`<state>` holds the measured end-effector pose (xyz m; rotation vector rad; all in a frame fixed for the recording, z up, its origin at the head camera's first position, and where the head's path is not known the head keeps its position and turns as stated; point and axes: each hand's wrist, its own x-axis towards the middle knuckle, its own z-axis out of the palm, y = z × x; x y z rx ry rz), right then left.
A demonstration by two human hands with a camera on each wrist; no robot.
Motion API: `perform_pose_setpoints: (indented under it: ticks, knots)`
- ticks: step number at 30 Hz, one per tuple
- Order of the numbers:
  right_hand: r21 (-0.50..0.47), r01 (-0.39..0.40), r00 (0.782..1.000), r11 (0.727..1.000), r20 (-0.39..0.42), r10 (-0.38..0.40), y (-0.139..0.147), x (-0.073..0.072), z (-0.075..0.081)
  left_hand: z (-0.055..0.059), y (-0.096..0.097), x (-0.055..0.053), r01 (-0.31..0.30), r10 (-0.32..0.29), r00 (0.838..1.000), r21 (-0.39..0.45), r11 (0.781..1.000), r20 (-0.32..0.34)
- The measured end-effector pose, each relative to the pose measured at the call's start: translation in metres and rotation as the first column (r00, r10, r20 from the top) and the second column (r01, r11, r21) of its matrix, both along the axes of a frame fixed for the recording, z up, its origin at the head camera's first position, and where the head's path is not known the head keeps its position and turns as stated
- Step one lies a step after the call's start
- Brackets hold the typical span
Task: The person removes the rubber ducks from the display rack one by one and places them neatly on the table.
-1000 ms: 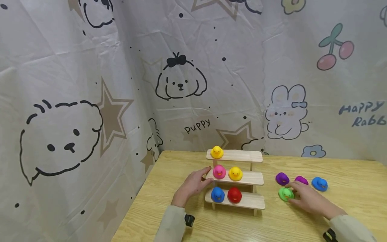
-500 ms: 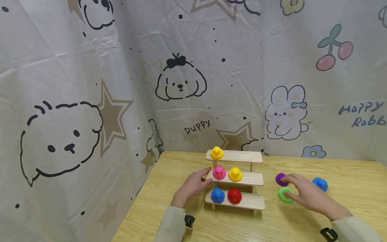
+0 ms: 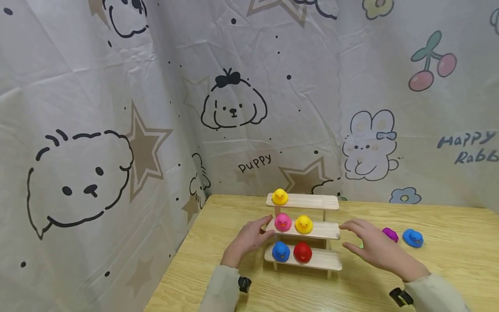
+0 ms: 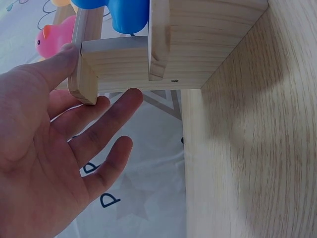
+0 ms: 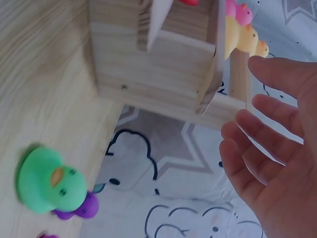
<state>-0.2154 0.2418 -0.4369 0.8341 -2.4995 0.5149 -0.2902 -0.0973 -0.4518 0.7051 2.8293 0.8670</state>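
Pale three-tier wooden stand (image 3: 321, 229) on the woodgrain table (image 3: 195, 251) seemed light, stiff — best gripped by plank ends (image 3: 334, 231). Left hand (image 3: 247, 237) pinched its nine o'clock edge; right hand (image 3: 377, 246) hung half-spread, empty, near three.

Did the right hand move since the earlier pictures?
Yes. In the head view, the right hand has moved left, toward the wooden stand, which stayed put. It is now near the right end of the stand's middle step.

the left hand (image 3: 249, 238) holds a wooden stand (image 3: 325, 229) bearing five toy ducks (image 3: 303, 224), the right hand (image 3: 376, 247) near its other side.
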Motion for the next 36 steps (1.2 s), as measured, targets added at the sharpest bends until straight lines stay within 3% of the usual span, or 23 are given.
perform_pose_setpoints:
  ticks: [9, 22, 36]
  knots:
    - [-0.023, -0.033, 0.998, 0.999, -0.052, 0.031, -0.025, -0.01, 0.011, -0.002, 0.0, 0.0, 0.007, -0.007, 1.0, 0.003, 1.0, -0.012]
    - [-0.031, -0.03, 0.998, 0.999, 0.055, 0.032, -0.053, -0.028, 0.017, -0.003, 0.0, -0.001, -0.006, 0.006, 1.0, 0.006, 1.0, -0.005]
    - [0.061, -0.005, 0.992, 0.998, 0.126, -0.003, -0.076, -0.039, 0.016, -0.003, 0.0, -0.002, 0.0, 0.0, 1.0, 0.002, 1.0, -0.012]
